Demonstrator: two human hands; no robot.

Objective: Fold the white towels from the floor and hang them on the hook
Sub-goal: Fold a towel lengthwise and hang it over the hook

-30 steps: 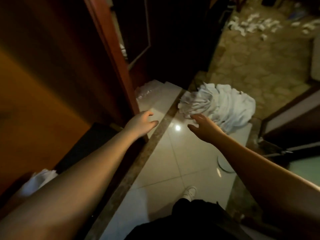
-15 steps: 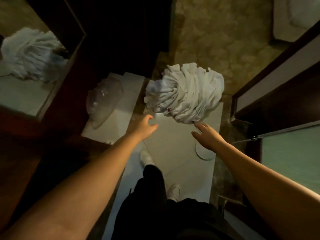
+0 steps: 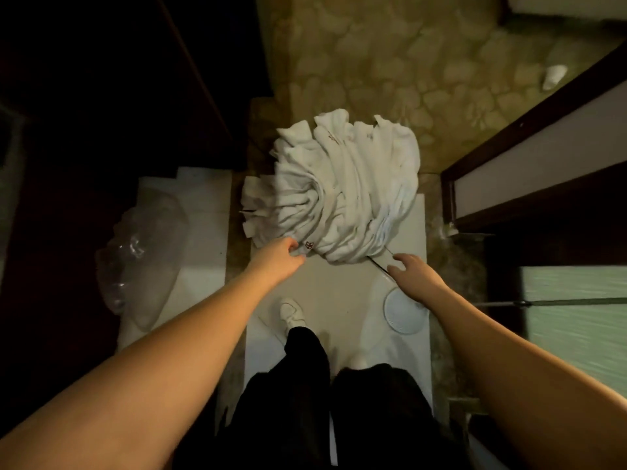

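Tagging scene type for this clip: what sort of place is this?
Likely a hotel room entry by the bathroom: pile of white towels on glossy white floor tiles, patterned carpet beyond, frosted glass door on the right.

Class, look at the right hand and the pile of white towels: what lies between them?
In the head view, only bare pale floor tile and a thin dark line lie between the right hand and the pile of white towels.

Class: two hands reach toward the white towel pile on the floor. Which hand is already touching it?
The left hand: its curled fingers meet the near edge of the towel pile beside an embroidered logo. The right hand hovers open over bare tile, short of the cloth.
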